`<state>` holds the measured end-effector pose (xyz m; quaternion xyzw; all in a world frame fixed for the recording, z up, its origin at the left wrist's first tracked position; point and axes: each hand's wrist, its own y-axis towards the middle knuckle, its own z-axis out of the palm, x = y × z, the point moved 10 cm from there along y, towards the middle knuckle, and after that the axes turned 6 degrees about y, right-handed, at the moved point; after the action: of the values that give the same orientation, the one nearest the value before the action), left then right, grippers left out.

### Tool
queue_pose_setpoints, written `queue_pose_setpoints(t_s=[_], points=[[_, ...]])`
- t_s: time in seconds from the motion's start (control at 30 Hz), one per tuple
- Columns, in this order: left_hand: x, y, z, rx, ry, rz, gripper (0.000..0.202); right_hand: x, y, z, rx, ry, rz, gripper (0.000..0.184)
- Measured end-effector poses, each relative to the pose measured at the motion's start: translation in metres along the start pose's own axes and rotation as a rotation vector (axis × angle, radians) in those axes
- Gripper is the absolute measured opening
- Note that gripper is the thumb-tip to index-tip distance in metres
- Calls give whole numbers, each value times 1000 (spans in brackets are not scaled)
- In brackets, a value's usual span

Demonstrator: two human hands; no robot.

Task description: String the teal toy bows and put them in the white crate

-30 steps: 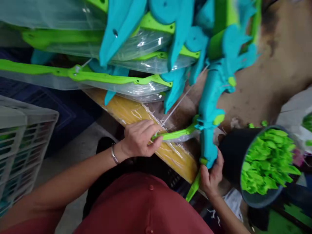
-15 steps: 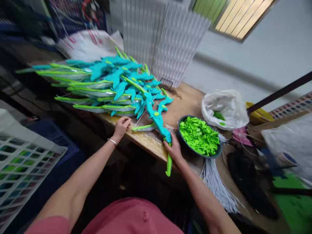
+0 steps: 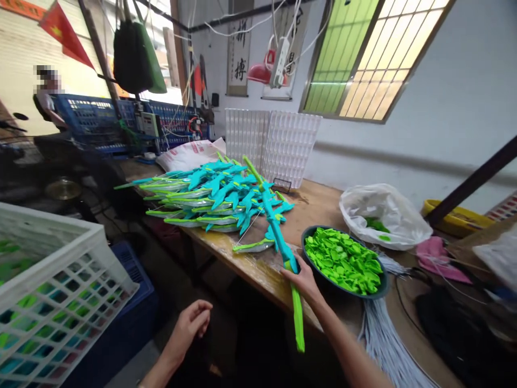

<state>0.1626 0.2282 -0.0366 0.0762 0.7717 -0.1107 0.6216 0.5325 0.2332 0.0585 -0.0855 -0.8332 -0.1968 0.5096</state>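
My right hand [image 3: 304, 281] grips a long teal and green toy bow [image 3: 278, 237] near its lower end, at the front edge of the wooden table [image 3: 258, 269]. The bow's green tip hangs down past the edge. A pile of similar teal and green toy bows [image 3: 205, 194], some in clear plastic, lies on the table to the left. My left hand [image 3: 189, 326] hangs below the table edge, fingers loosely curled, holding nothing. A dark bowl of small green plastic pieces [image 3: 343, 261] sits just right of my right hand.
A white plastic crate [image 3: 52, 302] stands at the left over a blue one [image 3: 133, 269]. White trays [image 3: 274, 143] lean at the back. A clear bag [image 3: 383, 215] and grey cords [image 3: 383, 345] lie at the right. A person [image 3: 46, 91] stands far left.
The view has lifted from the table to the room. My left hand let go of the green limb and dropped below the table edge. My right hand kept its hold on the bow.
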Motion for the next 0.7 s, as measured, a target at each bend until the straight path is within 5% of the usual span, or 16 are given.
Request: queue_pose_setpoints(t_s=[0.1, 0.27, 0.47, 0.6, 0.7], points=[[-53, 33, 8, 28, 200, 183, 33, 4, -8, -14, -114, 21, 10, 82], [-134, 107, 65, 39, 574, 470, 21, 2, -1, -13, -226, 15, 24, 83], [-133, 175, 120, 135, 902, 496, 45, -22, 5, 14, -316, -46, 112, 71], [-133, 200, 127, 182, 897, 507, 32, -35, 1, 21, -421, -118, 209, 65], [-158, 221, 119, 143, 736, 544, 22, -40, -1, 19, -494, -166, 269, 59]])
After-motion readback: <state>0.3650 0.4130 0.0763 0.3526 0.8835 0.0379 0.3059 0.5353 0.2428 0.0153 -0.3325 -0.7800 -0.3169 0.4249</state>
